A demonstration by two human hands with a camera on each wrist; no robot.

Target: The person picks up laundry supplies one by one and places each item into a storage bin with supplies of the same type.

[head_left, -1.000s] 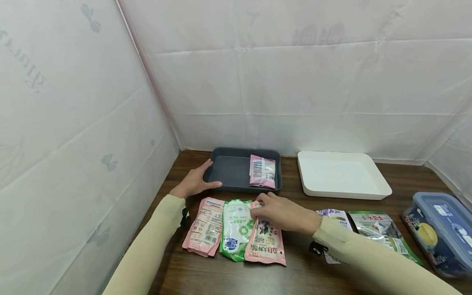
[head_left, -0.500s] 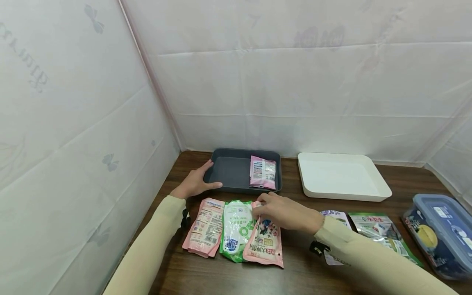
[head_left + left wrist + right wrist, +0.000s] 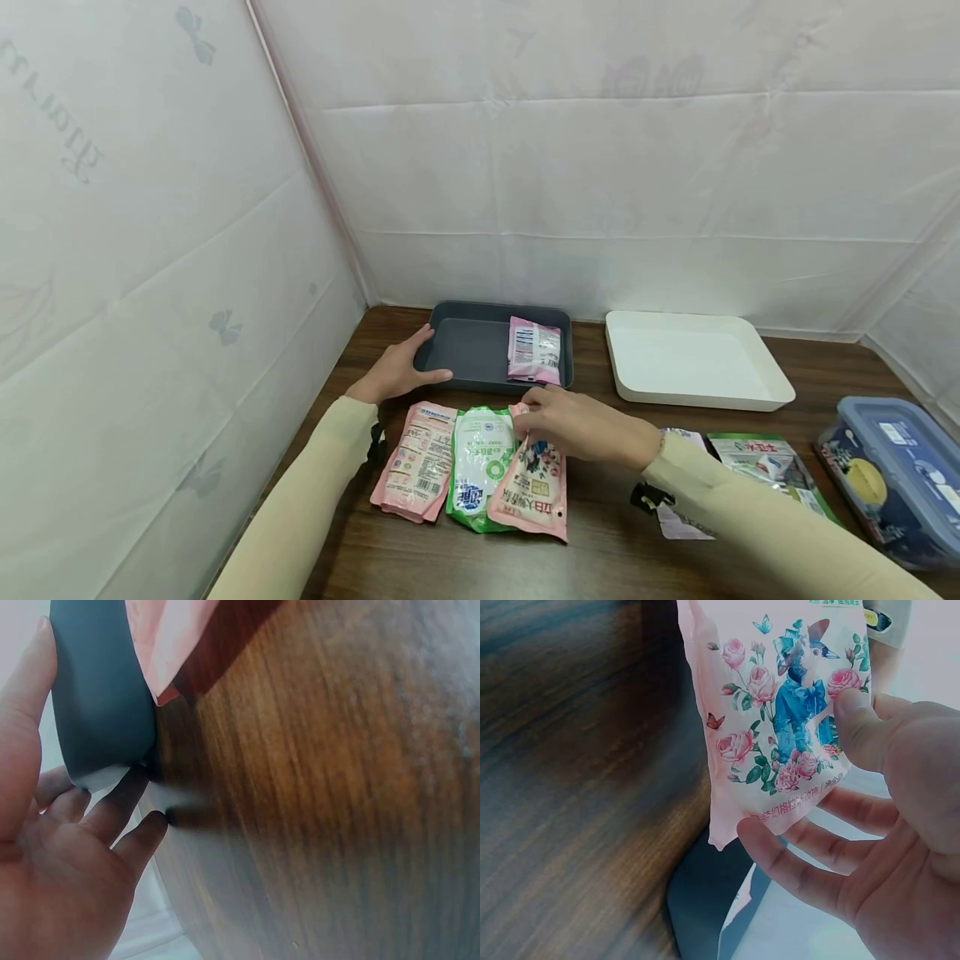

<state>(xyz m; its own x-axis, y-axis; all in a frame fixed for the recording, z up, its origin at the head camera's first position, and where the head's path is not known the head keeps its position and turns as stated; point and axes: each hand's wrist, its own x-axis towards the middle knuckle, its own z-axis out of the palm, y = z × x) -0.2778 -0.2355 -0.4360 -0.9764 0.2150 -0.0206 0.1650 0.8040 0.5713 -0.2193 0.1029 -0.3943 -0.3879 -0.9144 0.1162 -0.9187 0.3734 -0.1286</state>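
My left hand rests against the front left corner of a dark grey tray, thumb and fingers spread about the corner. In the left wrist view the fingers look fairly straight and touch the tray wall. My right hand pinches the far end of a pink laundry pouch with roses and a blue-dressed figure. The right wrist view has the thumb on its printed face and fingers behind. The pouch overlaps a green-and-white pouch. Left of that lies another pink pouch.
A small pink packet lies in the grey tray's right side. A white tray stands right of it. Further right are a purple-white pouch, partly under my forearm, a green-silver pouch and a blue lidded container. White sheeting hangs behind.
The near end of the pink laundry pouch has swung left, over the green-and-white pouch. My right hand has shifted only slightly. The left hand stays on the tray corner.
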